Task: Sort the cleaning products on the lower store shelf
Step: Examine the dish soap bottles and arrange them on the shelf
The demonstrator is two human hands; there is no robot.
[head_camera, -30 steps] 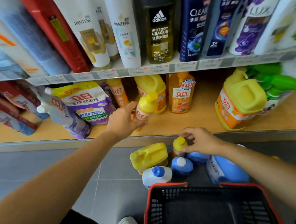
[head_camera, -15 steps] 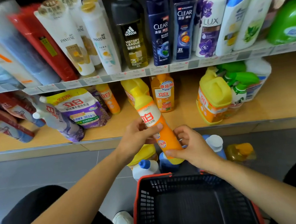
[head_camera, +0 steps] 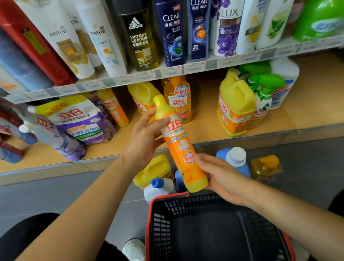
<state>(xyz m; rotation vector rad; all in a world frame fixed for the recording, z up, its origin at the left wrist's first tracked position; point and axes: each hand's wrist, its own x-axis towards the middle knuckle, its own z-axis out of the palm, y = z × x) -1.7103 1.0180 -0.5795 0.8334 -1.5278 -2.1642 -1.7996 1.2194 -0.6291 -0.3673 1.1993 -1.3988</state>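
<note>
The floor (head_camera: 46, 198) is of grey tiles with thin pale joints and lies nearest. Just above it, the lower shelf (head_camera: 322, 93) is a pale wooden board with a metal front edge. The upper shelf (head_camera: 285, 47) is light grey and runs from left to right, farther back. A strip of price tags (head_camera: 171, 72) covers its front edge. The light is bright and even, but the far part of the lower shelf is in shadow.

This is a shop. Above the left hand (head_camera: 144, 137), price labels (head_camera: 171, 72) line the shelf edge (head_camera: 211, 64) under rows of shampoo bottles (head_camera: 171, 28); below the right hand (head_camera: 220, 174) stands a shopping basket (head_camera: 161, 222).
</note>
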